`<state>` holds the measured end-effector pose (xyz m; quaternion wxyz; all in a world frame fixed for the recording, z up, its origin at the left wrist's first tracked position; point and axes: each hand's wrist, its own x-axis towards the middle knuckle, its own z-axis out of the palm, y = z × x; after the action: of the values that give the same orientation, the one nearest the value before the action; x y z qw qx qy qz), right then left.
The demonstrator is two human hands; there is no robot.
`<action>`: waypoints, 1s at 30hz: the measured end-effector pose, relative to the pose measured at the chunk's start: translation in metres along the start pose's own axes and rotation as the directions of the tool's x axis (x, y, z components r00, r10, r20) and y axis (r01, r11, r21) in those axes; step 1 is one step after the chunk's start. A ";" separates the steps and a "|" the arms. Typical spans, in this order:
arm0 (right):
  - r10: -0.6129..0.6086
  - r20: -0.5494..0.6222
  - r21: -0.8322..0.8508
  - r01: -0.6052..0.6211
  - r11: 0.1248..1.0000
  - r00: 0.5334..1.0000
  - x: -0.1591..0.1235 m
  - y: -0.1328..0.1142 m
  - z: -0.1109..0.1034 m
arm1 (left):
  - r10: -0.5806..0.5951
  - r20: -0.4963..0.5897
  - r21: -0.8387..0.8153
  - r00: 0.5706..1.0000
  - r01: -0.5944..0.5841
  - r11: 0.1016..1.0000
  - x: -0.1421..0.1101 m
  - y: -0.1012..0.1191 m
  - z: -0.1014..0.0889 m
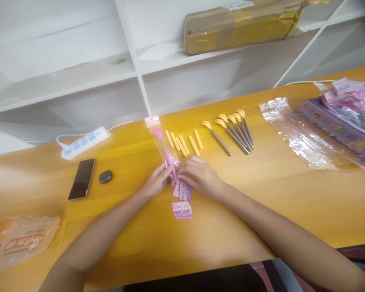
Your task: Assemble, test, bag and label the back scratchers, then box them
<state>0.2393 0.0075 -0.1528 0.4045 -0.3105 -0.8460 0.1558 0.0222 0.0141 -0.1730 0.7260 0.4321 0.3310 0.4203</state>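
Observation:
A pink back scratcher (168, 157) with a hand-shaped head lies inside a narrow clear plastic bag (152, 121). My left hand (158, 178) grips the bag and the scratcher's handle from the left. At the lower end of the bag, my right hand (202, 175) has its fingers pinched together; what they hold is too small to tell. Just below the hands lie small pink and purple printed cards (182, 210). Beyond them are several loose yellow handle tubes (182, 145) and several yellow-headed scratcher rods (235, 130) with grey metal shafts.
Clear plastic bags (305, 140) and a purple printed package (337, 129) lie at the right. A power strip (85, 143), a phone (82, 179) and a small black case (106, 176) are at the left. An orange printed bag (22, 241) lies front left. A taped carton (243, 30) sits on the shelf.

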 end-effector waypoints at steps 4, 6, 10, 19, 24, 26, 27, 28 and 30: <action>0.034 -0.018 0.037 -0.033 0.999 0.999 -0.001 0.001 0.002 | 0.038 0.073 0.151 0.997 -0.048 0.987 0.000 0.003 -0.002; 0.052 -0.027 0.055 -0.051 0.997 0.998 -0.002 0.001 0.004 | 0.045 0.090 0.194 0.995 -0.062 0.979 0.000 0.004 -0.003; 0.125 -0.046 0.132 -0.118 0.984 0.991 -0.004 0.002 0.006 | 0.034 0.100 0.223 0.994 -0.056 0.973 0.000 0.002 -0.006; 0.342 -0.036 0.200 -0.329 0.923 0.939 -0.008 0.004 0.010 | 0.037 0.079 0.298 0.996 -0.059 0.953 0.001 -0.005 -0.012; 0.469 0.119 0.289 -0.483 0.827 0.875 -0.007 0.005 0.009 | 0.015 0.118 0.255 0.993 -0.045 0.966 0.002 -0.004 -0.011; 0.482 0.184 0.338 -0.515 0.788 0.857 -0.007 0.006 0.008 | 0.020 0.145 0.247 0.989 -0.056 0.967 0.002 -0.003 -0.011; 0.490 0.210 0.361 -0.533 0.765 0.846 -0.006 0.006 0.009 | 0.021 0.157 0.247 0.987 -0.060 0.967 0.002 -0.003 -0.011; 0.498 0.234 0.388 -0.550 0.740 0.835 -0.006 0.006 0.009 | 0.023 0.163 0.249 0.986 -0.064 0.966 0.002 -0.003 -0.011; 0.492 0.291 0.459 -0.571 0.681 0.821 -0.005 0.005 0.009 | 0.031 0.164 0.249 0.986 -0.072 0.966 0.000 -0.002 -0.011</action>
<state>0.2369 0.0084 -0.1639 0.3483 -0.4076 -0.6696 0.5140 0.0134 0.0177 -0.1796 0.6774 0.5620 0.3120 0.3577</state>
